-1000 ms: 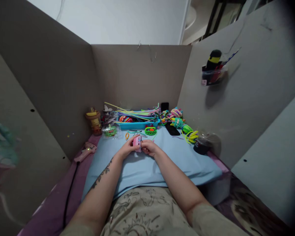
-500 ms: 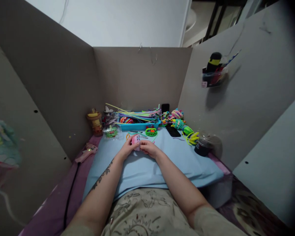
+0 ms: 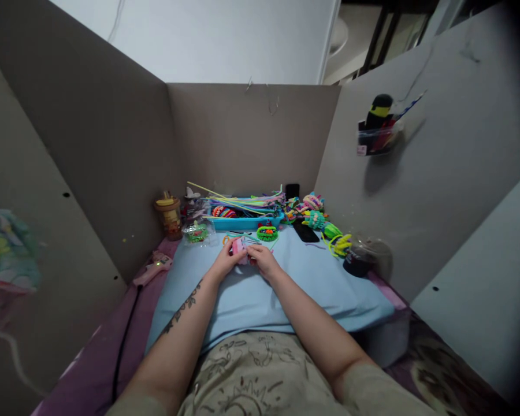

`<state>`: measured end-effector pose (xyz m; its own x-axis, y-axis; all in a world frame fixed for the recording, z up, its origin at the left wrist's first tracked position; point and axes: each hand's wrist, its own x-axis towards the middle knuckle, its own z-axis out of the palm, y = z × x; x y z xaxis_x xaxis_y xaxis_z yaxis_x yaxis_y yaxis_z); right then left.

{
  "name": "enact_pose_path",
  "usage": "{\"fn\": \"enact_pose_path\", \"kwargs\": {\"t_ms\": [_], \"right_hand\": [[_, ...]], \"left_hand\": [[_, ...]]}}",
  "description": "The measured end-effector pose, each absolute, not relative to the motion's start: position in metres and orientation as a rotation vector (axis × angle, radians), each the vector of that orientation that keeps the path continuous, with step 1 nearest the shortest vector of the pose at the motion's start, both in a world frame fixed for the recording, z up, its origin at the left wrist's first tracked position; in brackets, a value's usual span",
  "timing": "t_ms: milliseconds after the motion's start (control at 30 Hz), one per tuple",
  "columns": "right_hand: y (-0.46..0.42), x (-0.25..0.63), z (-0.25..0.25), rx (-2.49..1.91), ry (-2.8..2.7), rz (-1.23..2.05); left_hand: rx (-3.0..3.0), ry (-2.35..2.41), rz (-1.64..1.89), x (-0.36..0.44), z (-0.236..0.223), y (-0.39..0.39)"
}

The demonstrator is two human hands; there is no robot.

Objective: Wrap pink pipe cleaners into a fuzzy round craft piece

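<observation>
My left hand (image 3: 226, 261) is wrapped round a small pink and lilac pipe-cleaner craft (image 3: 238, 251), thumb across its near face. My right hand (image 3: 263, 259) is closed in a pinch at the craft's right edge, where the fingertips hide part of it. Just beyond my hands, a green pipe-cleaner ring with an orange middle (image 3: 267, 233) lies on the light blue cloth (image 3: 303, 289). Thin tools (image 3: 253, 241) lie between that ring and my hands.
A blue tray (image 3: 247, 223) heaped with pipe cleaners (image 3: 242, 202) stands at the back. Left of it are a lidded cup (image 3: 169, 216) and a pink glue gun (image 3: 153, 269). A phone (image 3: 305, 231), finished pipe-cleaner pieces (image 3: 314, 219) and a black tub (image 3: 357, 260) stand right. Grey panels enclose the table.
My right hand has shifted slightly and its fingers have turned over the craft's right edge. The craft has tilted a little in my left hand. The view has moved slightly.
</observation>
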<state>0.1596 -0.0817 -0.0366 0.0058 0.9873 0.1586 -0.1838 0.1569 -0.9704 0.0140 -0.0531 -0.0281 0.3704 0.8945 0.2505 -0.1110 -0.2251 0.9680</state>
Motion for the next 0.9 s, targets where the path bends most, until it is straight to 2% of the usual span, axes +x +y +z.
{"fn": "enact_pose_path", "kwargs": {"t_ms": [200,500,900], "right_hand": [[-0.082,0.161,-0.035,-0.964,-1.044,1.293],[-0.086,0.157,-0.030,-0.951,-1.087,1.064],[-0.090,0.153,-0.032,-0.844,-1.364,0.981]], "left_hand": [[1.499,0.706,1.086,0.014,-0.028,-0.053],[1.459,0.666,1.092,0.013,-0.032,-0.051],[1.395,0.692,1.172,0.011,-0.038,-0.047]]}}
